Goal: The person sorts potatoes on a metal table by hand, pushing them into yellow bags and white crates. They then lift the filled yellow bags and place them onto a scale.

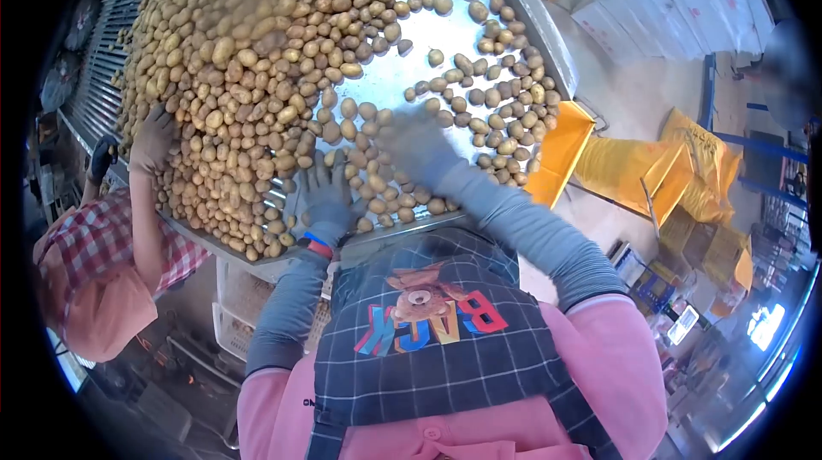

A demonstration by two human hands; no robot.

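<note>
A wide metal sorting table (402, 75) fills the upper half of the view, sloping from twelve o'clock down toward the wearer at six o'clock. A dense heap of small tan potatoes (248, 75) covers its ten to twelve o'clock part, thinning to loose scattered ones over bare steel toward two o'clock. At three o'clock, beyond the table's edge, lie yellow sacks (659, 173) on the floor. At six o'clock the wearer's own checked apron with a bear print (428, 323) and pink sleeves show. At nine o'clock a co-worker in a red checked shirt (94, 242) rests a gloved hand (154, 139) against the heap's edge. The wearer's left hand (327, 195), in a grey glove, lies flat near the table's close rim at about seven o'clock from centre, fingers spread over potatoes lying just beside it. The right hand (419, 148), also gloved and blurred by motion, lies among the loose potatoes near centre; its fingers seem spread, though the blur leaves that uncertain. Neither hand visibly grips a potato. Judging from this, working well here means sweeping with flat, open palms, keeping potatoes in a single layer so each surface can be seen, and moving gently so none rolls off the near rim.
</note>
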